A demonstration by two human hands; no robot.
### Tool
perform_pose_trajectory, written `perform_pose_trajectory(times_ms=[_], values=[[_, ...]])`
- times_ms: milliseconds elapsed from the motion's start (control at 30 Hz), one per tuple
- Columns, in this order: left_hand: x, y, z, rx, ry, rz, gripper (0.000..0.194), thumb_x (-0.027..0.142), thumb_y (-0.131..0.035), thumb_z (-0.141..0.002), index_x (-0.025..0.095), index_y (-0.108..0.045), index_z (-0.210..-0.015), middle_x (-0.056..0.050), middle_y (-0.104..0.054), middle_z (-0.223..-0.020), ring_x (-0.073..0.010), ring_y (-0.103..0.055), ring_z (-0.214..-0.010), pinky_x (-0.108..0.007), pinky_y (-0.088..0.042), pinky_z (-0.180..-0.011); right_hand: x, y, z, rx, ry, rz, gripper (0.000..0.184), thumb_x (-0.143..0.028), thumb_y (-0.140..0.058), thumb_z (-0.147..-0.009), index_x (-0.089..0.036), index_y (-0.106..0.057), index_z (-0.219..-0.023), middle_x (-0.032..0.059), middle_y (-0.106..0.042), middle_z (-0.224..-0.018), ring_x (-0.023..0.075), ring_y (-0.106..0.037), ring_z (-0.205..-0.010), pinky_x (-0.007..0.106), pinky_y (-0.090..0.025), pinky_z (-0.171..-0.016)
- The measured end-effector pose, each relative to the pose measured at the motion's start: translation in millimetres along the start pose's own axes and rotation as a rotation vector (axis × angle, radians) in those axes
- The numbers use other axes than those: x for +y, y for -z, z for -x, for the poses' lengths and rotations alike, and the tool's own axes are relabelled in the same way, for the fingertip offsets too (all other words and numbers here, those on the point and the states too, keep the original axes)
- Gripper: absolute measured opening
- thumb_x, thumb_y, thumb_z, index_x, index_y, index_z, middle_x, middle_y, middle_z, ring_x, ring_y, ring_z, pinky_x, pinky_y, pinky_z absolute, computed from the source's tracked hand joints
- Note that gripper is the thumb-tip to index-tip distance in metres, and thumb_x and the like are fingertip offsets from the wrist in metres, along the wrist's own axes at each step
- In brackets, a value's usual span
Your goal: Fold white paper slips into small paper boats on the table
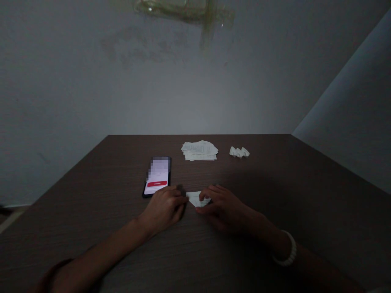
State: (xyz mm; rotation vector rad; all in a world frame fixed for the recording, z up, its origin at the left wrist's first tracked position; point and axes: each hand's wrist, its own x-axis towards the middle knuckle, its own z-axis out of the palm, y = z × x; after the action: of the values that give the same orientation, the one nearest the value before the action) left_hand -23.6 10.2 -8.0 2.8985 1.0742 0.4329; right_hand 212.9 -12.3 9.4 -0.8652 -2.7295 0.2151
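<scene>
A small piece of folded white paper (194, 198) with slanted lower edges lies between my hands, near the middle of the table. My left hand (166, 204) pinches its left corner, the fingers closed together. On the right side, my right hand (224, 207) grips the paper between thumb and curled fingers, which hide part of it. Faint printed lines show on the paper. A white beaded bracelet (287, 249) circles my right wrist.
A phone (157, 175) with a lit screen and a red button lies just beyond my left hand. Farther back are a stack of printed paper slips (200, 150) and several small folded paper pieces (239, 152). The dark wooden table (122, 162) meets a grey wall (195, 93).
</scene>
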Motion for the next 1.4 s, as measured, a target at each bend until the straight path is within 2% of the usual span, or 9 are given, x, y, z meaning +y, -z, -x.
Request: perform_pose_trajectory(times_ms=[200,367,500,567,667,867,1000,1100,1400], values=[[0,1.0,0,0.003,0.013,0.001,0.029,0.014,-0.046,-0.083,0.017,-0.073,-0.092,-0.007,-0.063,-0.073,-0.0226,-0.058,-0.073,-0.036,-0.049,-0.066,-1,11,4,-0.017,0.002,-0.092,0.017,-0.015,-0.058,-0.077,-0.025,-0.07,-0.085,0.0027,-0.059,-0.105,0.0205,-0.053,-0.093,0.037,-0.036,-0.086],[3,1.6,-1,0.027,-0.023,-0.012,0.027,0.013,-0.045,-0.082,0.016,-0.071,-0.086,-0.006,-0.062,-0.07,-0.0226,-0.057,-0.073,-0.035,-0.048,-0.068,2,5,2,0.041,0.001,-0.148,0.012,-0.015,-0.061,-0.072,-0.023,-0.069,-0.078,0.0032,-0.06,-0.101,0.0199,-0.054,-0.09,0.037,-0.038,-0.085],[5,3.4,-5,0.015,-0.044,-0.023,0.02,0.016,-0.048,-0.081,0.015,-0.067,-0.076,-0.007,-0.06,-0.071,-0.022,-0.057,-0.074,-0.035,-0.048,-0.07,11,-9,-2,0.193,-0.105,-0.176,0.01,-0.015,-0.061,-0.077,-0.02,-0.068,-0.081,0.0051,-0.06,-0.103,0.0189,-0.054,-0.089,0.034,-0.04,-0.082],[6,5.4,-8,0.005,-0.042,-0.027,0.018,0.018,-0.05,-0.081,0.015,-0.065,-0.072,-0.007,-0.059,-0.071,-0.0217,-0.056,-0.073,-0.035,-0.048,-0.069,16,-14,-4,0.243,-0.209,-0.145,0.016,-0.023,-0.063,-0.08,-0.02,-0.067,-0.096,0.0071,-0.06,-0.105,0.0207,-0.053,-0.094,0.037,-0.041,-0.085],[7,8.0,-11,0.014,-0.037,-0.004,0.021,0.022,-0.05,-0.085,0.015,-0.065,-0.072,-0.006,-0.058,-0.073,-0.0206,-0.055,-0.073,-0.032,-0.047,-0.066,19,-16,-7,0.231,-0.272,-0.105,0.037,-0.032,-0.069,-0.078,-0.02,-0.063,-0.113,0.0086,-0.057,-0.113,0.0233,-0.051,-0.101,0.04,-0.04,-0.09],[7,3.1,-16,0.068,0.032,0.063,0.026,0.03,-0.054,-0.09,0.015,-0.064,-0.071,-0.006,-0.057,-0.08,-0.0204,-0.055,-0.078,-0.031,-0.046,-0.065,20,-15,-8,0.2,-0.315,-0.105,0.035,-0.035,-0.072,-0.075,-0.02,-0.066,-0.106,0.0072,-0.057,-0.108,0.0228,-0.051,-0.098,0.039,-0.04,-0.088],[5,-1.4,-18,0.112,0.064,0.135,0.014,0.029,-0.06,-0.086,0.016,-0.065,-0.091,-0.008,-0.058,-0.094,-0.0236,-0.054,-0.091,-0.036,-0.048,-0.077,19,-13,-8,0.205,-0.31,-0.111,0.033,-0.033,-0.074,-0.073,-0.02,-0.066,-0.103,0.0058,-0.058,-0.105,0.0217,-0.051,-0.097,0.037,-0.04,-0.087],[5,-2.1,-19,0.101,0.067,0.184,0.027,0.026,-0.061,-0.086,0.018,-0.062,-0.111,-0.009,-0.057,-0.107,-0.0253,-0.052,-0.1,-0.041,-0.046,-0.086,18,-13,-9,0.219,-0.303,-0.112,0.035,-0.032,-0.076,-0.072,-0.02,-0.065,-0.103,0.0052,-0.058,-0.103,0.0209,-0.051,-0.095,0.036,-0.04,-0.086],[4,-4.0,-21,0.118,0.049,0.295,0.022,0.021,-0.061,-0.084,0.019,-0.065,-0.106,-0.008,-0.057,-0.103,-0.0233,-0.053,-0.096,-0.038,-0.046,-0.084,20,-15,-10,0.249,-0.289,-0.105,0.032,-0.031,-0.077,-0.071,-0.019,-0.064,-0.097,0.0043,-0.062,-0.098,0.0212,-0.053,-0.093,0.036,-0.038,-0.084]])
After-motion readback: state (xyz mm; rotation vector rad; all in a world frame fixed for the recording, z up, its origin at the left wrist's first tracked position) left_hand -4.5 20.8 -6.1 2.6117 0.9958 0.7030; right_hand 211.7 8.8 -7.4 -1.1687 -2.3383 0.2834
